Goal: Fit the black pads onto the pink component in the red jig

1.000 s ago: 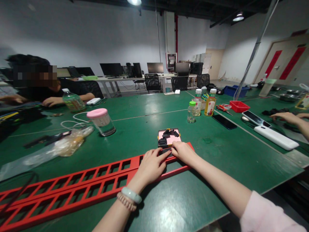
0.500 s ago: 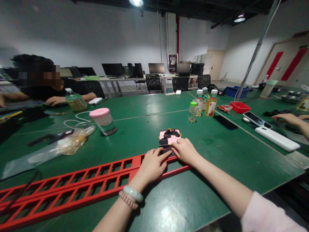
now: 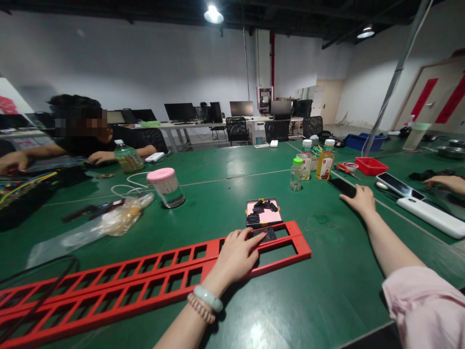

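Note:
My left hand (image 3: pixel 238 254) rests on the red slotted frame (image 3: pixel 214 249), fingers stretched out. Its fingertips touch a black block (image 3: pixel 268 235) set in an upper opening near the frame's right end. Just beyond the frame stands a small open box (image 3: pixel 269 216) with a pink inside and several black pieces (image 3: pixel 259 207) in it. Out to the right, my right hand (image 3: pixel 361 201) is at the near end of a dark phone (image 3: pixel 341 186) lying on the table. Thumb and fingers close about the phone's edges, and part of it is covered by the hand.
Several bottles, one with a green cap (image 3: pixel 296 174), stand beyond the phone. A red tray (image 3: pixel 371 166), a white power bank (image 3: pixel 430 215) and another phone (image 3: pixel 399 185) lie right. A pink-lidded jar (image 3: pixel 166 188) and plastic bag (image 3: pixel 119 218) are left. A co-worker (image 3: pixel 90 131) sits across.
My right hand has left the black block and frame and moved right to the phone. My left hand stays at the block. The view has shifted slightly.

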Demonstrator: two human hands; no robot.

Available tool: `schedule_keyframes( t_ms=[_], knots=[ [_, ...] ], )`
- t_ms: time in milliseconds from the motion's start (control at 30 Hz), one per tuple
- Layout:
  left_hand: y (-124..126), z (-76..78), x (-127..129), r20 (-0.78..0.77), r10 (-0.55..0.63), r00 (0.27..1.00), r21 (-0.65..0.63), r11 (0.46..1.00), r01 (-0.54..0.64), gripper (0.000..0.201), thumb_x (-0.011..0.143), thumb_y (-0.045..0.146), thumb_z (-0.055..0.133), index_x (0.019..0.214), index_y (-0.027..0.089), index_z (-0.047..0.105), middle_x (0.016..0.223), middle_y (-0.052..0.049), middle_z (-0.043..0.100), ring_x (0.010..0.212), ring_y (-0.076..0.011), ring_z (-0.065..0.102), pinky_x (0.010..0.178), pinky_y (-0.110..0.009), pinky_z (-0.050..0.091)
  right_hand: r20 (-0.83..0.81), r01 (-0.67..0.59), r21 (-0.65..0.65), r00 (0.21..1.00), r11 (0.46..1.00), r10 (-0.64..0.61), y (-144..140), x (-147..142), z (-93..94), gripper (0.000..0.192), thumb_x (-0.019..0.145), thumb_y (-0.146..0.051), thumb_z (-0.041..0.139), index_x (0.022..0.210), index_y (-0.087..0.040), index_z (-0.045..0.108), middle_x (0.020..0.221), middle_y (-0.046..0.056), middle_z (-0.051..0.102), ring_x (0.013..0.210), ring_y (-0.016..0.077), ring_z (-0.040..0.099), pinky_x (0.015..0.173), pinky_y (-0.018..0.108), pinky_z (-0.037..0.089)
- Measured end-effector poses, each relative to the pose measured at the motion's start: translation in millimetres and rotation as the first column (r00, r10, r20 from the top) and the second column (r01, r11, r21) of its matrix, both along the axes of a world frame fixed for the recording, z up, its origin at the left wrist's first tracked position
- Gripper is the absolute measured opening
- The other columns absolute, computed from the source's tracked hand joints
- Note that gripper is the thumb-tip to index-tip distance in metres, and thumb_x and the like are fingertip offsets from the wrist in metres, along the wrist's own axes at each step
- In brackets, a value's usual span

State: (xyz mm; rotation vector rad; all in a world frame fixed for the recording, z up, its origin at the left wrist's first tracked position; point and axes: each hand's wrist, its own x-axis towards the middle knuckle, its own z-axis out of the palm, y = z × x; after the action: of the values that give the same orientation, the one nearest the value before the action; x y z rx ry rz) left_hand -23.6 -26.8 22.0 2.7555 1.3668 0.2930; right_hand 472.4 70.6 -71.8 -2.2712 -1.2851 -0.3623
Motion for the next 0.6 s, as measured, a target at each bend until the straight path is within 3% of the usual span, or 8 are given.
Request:
schedule_keyframes(
  t_ms=[100,300,467,600],
  knots=[
    [1,-0.1,0,0.013,-0.004,1.0,0.005,1.0,0.004,0.046,0.084,0.025,0.043,0.128,0.036,0.044,0.128,-0.004,0.046,0.11,-0.0242,0.042,0.095,-0.043,0.032,0.004,0.022,-0.095,1.0,0.995,-0.022,10,24,-11.6,0.091,0.063,-0.073,0.046,0.124,-0.004,0.042,0.116,0.024,0.048,0.114,0.0343,0.04,0.093,0.045,0.033],
    [2,-1.4,0,0.019,0.001,1.0,-0.009,1.0,0.0,0.046,0.083,0.025,0.044,0.128,0.036,0.044,0.127,-0.003,0.046,0.109,-0.0245,0.042,0.096,-0.044,0.032,-0.033,0.003,-0.24,0.999,0.971,-0.011,34,53,-11.3,0.095,0.061,-0.081,0.035,0.117,-0.005,0.046,0.114,0.025,0.051,0.109,0.0372,0.046,0.088,0.051,0.035],
    [2,0.0,0,0.006,0.003,1.0,-0.014,1.0,-0.003,0.046,0.083,0.024,0.044,0.127,0.035,0.045,0.127,-0.004,0.046,0.11,-0.0247,0.042,0.096,-0.044,0.032,-0.121,-0.061,-0.343,0.992,0.937,0.02,47,58,-10.6,0.097,0.056,-0.083,0.04,0.12,-0.01,0.044,0.117,0.023,0.051,0.107,0.04,0.048,0.082,0.055,0.039],
    [1,2.0,1,-0.01,0.006,1.0,-0.016,1.0,-0.006,0.046,0.083,0.023,0.043,0.128,0.034,0.045,0.128,-0.004,0.046,0.11,-0.0245,0.042,0.095,-0.044,0.033,-0.135,-0.042,-0.381,0.991,0.924,-0.01,52,55,-5.6,0.091,0.058,-0.08,0.042,0.122,-0.015,0.044,0.119,0.021,0.051,0.11,0.0433,0.044,0.083,0.062,0.035]
  ],
)
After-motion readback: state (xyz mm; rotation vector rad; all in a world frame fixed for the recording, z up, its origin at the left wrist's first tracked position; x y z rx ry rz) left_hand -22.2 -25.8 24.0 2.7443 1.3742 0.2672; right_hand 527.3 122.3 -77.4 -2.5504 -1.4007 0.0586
